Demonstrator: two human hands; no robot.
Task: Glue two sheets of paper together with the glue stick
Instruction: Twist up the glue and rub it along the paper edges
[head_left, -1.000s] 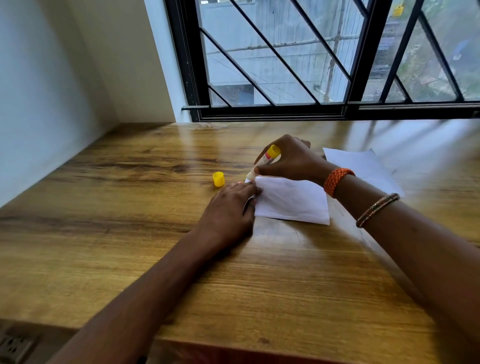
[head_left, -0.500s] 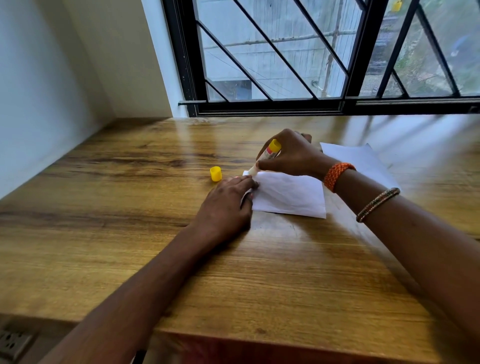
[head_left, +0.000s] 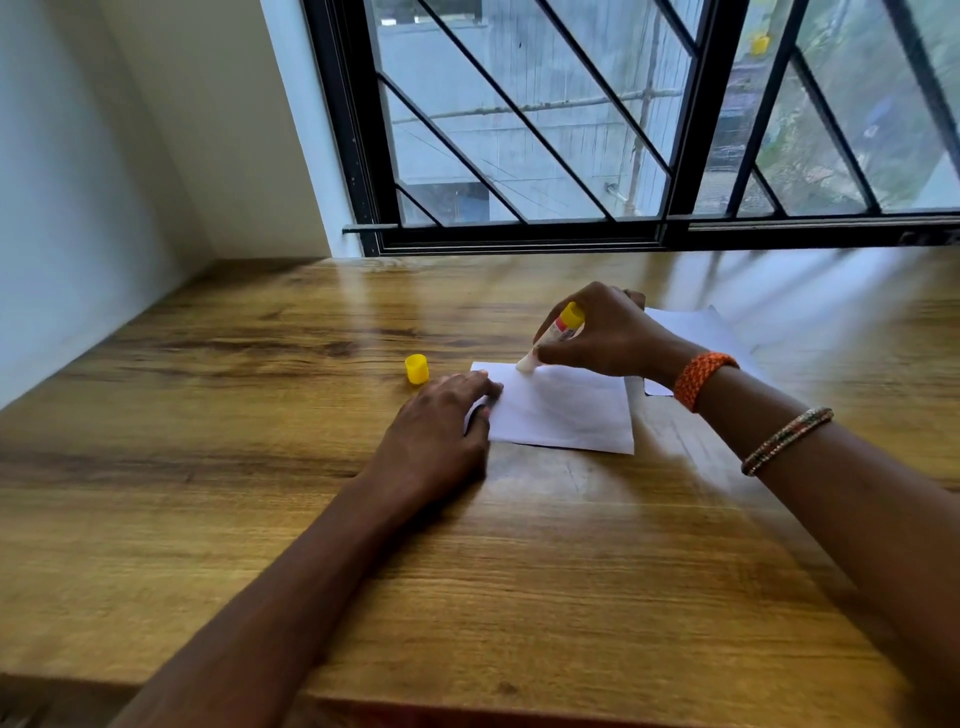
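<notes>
Near edge: the wooden surface (head_left: 519, 597) ends at the bottom of the view, and both forearms come in over this edge; the wide stretch of wood between the edge and the hands carries nothing else.
Left hand: the left hand (head_left: 434, 434) lies palm down with its fingers straight, and its fingertips press on the left edge of the near sheet; it holds nothing.
Near sheet: the white near sheet (head_left: 563, 413) lies flat on the surface, between the two hands; its near edge and right edge are free.
Right hand: the right hand (head_left: 605, 332) grips the glue stick, with fingers and thumb curled round the barrel; the wrist wears an orange band (head_left: 701, 378) and, lower on the forearm, a thin bangle (head_left: 787, 440).
Glue stick: the glue stick (head_left: 553, 338) is tilted, yellow end up, and its white tip touches the near sheet at the far edge.
Cap: the yellow cap (head_left: 416, 369) stands on the surface just left of the near sheet, apart from the left hand.
Second sheet: the second sheet (head_left: 691, 332) lies behind the right wrist, partly hidden.
Far edge: the surface runs to the black window frame (head_left: 519, 236); a white wall (head_left: 78, 208) closes the left side.
Change: against the earlier frame the glue tip sits further right along the far edge; the left hand and the cap keep their places.
</notes>
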